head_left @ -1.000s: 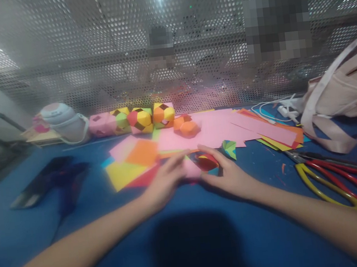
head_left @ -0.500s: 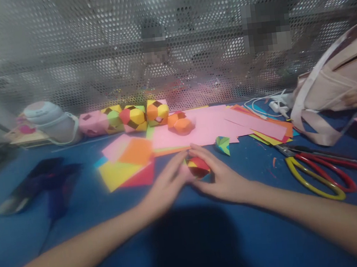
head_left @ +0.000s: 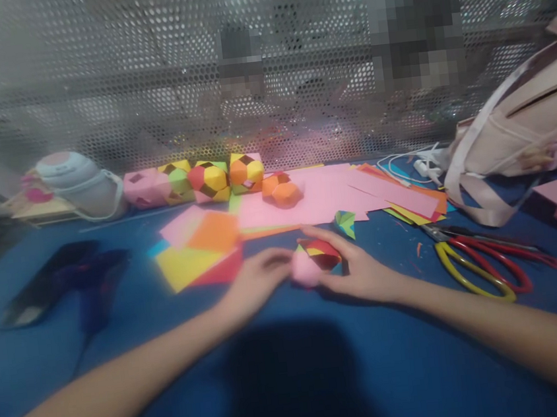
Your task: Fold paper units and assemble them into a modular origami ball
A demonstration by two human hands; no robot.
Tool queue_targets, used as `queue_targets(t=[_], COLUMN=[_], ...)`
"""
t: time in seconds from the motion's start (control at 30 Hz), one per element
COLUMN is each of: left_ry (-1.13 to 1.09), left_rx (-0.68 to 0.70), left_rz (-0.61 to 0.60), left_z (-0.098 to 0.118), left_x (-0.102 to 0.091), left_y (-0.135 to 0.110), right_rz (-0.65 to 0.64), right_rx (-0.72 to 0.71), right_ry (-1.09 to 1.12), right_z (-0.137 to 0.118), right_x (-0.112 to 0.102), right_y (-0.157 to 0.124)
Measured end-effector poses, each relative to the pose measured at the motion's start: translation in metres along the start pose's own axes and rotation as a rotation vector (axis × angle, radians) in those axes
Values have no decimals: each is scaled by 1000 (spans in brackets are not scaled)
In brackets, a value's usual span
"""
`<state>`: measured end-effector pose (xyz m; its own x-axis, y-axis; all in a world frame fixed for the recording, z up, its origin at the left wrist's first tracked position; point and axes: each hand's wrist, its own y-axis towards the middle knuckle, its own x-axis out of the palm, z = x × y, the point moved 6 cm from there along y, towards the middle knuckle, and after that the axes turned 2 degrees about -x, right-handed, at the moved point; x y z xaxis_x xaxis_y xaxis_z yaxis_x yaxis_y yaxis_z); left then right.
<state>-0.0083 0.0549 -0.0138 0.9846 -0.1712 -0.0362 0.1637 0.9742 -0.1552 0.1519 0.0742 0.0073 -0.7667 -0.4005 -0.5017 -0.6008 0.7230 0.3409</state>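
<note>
A small folded paper ball (head_left: 315,261) of pink, red and yellow pieces rests on the blue table (head_left: 295,366) between both my hands. My right hand (head_left: 357,268) cups its right side, thumb over the top and fingers curled around it. My left hand (head_left: 254,283) presses its fingertips against the ball's pink left side. A small green and blue folded paper piece (head_left: 345,222) lies just beyond my right hand.
Loose coloured paper squares (head_left: 198,250) and pink sheets (head_left: 327,197) lie behind the hands. A row of finished paper balls (head_left: 210,179) stands by the perforated metal screen (head_left: 266,90). Scissors (head_left: 483,260) lie at right, a pink bag (head_left: 524,129) beyond them, a dark object (head_left: 67,284) at left.
The ball has turned between my hands, so more of its pink side shows. My left hand has slid slightly back and left; the view has shifted a little.
</note>
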Motion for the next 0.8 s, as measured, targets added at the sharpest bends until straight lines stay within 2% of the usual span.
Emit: queue_targets(t=[0.2,0.33,0.43,0.57,0.7,0.8], left_ry=[125,105,-17,-280,-563,-684], left_rx=[83,139,150,74,-14,-90], left_rz=[-56,-55,-31,-14,-72,-91], left_z=[17,23,24,24,30,31], left_x=[9,12,11,14,24,30], left_y=[-11,-18,-22,-26,-28,-27], right_rz=[-41,-76,-96,-97,-198,-259], right_rx=[28,3,-30,-83,-177,-208], right_ry=[17,-10,-19,-69,-101,-92], right_z=[-11,-27,-43,-63,-74,-76], right_x=[-2,-4,-6,-8,-1,7], right_y=[-10,-13,-11,-5,4,13])
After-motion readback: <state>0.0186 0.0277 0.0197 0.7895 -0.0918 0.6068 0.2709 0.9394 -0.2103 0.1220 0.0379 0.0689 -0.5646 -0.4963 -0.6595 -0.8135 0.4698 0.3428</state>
